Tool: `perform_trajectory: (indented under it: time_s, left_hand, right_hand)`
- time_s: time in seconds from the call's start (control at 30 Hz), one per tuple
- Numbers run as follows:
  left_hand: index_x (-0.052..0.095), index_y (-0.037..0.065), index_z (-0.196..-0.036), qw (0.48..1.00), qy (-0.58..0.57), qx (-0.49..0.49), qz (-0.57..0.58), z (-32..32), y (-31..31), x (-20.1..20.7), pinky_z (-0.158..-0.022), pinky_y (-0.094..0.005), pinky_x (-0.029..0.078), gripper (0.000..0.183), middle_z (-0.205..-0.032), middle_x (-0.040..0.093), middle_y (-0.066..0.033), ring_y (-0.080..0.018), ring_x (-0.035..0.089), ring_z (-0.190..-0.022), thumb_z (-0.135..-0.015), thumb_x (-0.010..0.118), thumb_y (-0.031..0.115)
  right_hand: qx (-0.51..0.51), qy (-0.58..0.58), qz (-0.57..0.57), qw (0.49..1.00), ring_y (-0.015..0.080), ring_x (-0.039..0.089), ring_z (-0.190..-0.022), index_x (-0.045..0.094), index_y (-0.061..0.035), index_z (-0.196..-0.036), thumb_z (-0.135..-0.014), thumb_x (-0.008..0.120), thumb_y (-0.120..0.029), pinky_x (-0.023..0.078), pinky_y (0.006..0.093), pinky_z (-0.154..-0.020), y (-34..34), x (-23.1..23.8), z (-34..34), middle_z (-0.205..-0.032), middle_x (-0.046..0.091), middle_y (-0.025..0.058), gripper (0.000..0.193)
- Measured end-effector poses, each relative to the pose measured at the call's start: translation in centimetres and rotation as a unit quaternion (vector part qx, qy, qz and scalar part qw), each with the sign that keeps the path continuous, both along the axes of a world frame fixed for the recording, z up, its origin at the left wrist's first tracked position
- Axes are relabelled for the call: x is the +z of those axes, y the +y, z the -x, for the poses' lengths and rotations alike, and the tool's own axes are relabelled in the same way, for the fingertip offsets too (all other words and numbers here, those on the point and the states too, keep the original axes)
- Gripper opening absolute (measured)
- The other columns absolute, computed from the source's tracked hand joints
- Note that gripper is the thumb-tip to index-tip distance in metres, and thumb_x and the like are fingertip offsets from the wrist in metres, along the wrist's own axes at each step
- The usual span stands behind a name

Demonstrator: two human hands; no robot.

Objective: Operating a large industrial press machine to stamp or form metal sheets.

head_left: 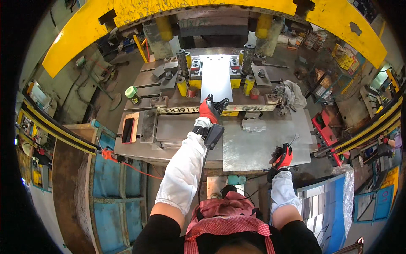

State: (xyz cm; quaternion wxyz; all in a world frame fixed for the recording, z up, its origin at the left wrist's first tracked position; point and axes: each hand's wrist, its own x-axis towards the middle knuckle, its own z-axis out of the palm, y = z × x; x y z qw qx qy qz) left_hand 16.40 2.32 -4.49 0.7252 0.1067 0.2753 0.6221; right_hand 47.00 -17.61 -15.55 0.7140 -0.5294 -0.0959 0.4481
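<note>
My left hand [211, 110], in a red and black glove, reaches to the near edge of a bright metal sheet [216, 78]. Its fingers are closed at that edge. The sheet lies lengthwise between the posts of a press die [195, 80]. My right hand [282, 157], gloved alike, is closed around a thin metal tool [294, 139] whose slim end points away from me; its exact kind is unclear. Beneath that hand lies a wide grey metal plate [249, 148] on the near right of the press table. White sleeves cover both forearms, and a dark device is strapped at my left wrist.
A stack of metal sheets [175, 129] lies left of centre, beside a phone [127, 130]. A green-capped bottle [132, 95] stands farther left. Grey rags [292, 95] lie at the right. The yellow press frame [203, 8] arches overhead. A blue rack [105, 178] stands near left.
</note>
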Motion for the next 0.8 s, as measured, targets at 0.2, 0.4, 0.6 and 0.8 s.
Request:
perform_trajectory:
  time_s: [0.2,0.4,0.6,0.8]
  left_hand:
    - [0.038,-0.003,-0.118,0.999,-0.029,-0.020,0.038,0.0,0.1,0.5,-0.067,-0.0426,0.055,0.049,-0.100,0.056,-0.0326,-0.0420,0.061,-0.081,-0.090,0.044,0.037]
    - [0.043,-0.002,-0.115,0.998,-0.053,-0.020,0.014,0.4,0.4,-0.2,-0.071,-0.0461,0.055,0.038,-0.104,0.054,-0.0276,-0.0431,0.059,-0.089,-0.091,0.046,0.028]
    - [0.043,0.002,-0.116,0.999,-0.044,-0.009,0.007,0.7,0.7,-0.8,-0.072,-0.0480,0.054,0.035,-0.104,0.054,-0.0252,-0.0452,0.059,-0.086,-0.090,0.047,0.025]
    - [0.051,0.008,-0.116,0.973,0.134,-0.010,-0.188,-1.5,-0.4,-0.9,-0.078,-0.0475,0.052,0.030,-0.109,0.056,-0.0207,-0.0388,0.058,-0.095,-0.088,0.046,0.018]
  right_hand:
    - [-0.003,-0.011,0.009,1.000,0.0244,0.048,-0.036,0.047,-0.0073,-0.087,-0.082,0.055,-0.034,0.040,0.0368,-0.027,-0.2,0.6,0.0,-0.058,0.050,0.0095,0.028]
    - [0.007,-0.002,0.014,1.000,0.0248,0.047,-0.035,0.047,-0.0076,-0.086,-0.081,0.055,-0.033,0.039,0.0376,-0.026,-0.3,0.6,0.1,-0.056,0.049,0.0095,0.027]
    - [0.021,-0.045,0.020,0.999,0.0221,0.047,-0.036,0.052,-0.0044,-0.076,-0.081,0.055,-0.041,0.040,0.0363,-0.027,0.0,-0.6,-0.5,-0.052,0.048,0.0067,0.037]
    - [-0.027,-0.042,0.005,0.999,0.0206,0.047,-0.036,0.048,-0.0074,-0.080,-0.082,0.055,-0.039,0.039,0.0353,-0.027,-0.7,0.1,-0.8,-0.053,0.047,0.0058,0.033]
